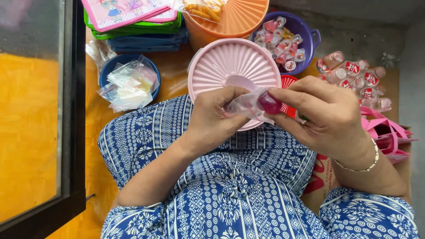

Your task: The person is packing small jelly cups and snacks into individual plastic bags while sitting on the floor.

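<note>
My left hand [212, 117] and my right hand [325, 117] meet in front of me over my lap. Between them they hold a small clear plastic bag [248, 105] with a dark pink round sweet [269, 104] in its open end. The right hand's thumb and forefinger pinch the sweet at the bag's mouth. The left hand's fingers grip the bag's other side. A thin bracelet [361, 168] circles my right wrist. Just behind the hands lies a pink ribbed lid [221, 62].
A blue bowl of small plastic bags [128, 79] sits at left. An orange tub [234, 17], a purple basin of small jelly cups [283, 42], loose cups [354, 75] and pink folded cartons [389, 137] lie around. A dark door frame [75, 110] stands left.
</note>
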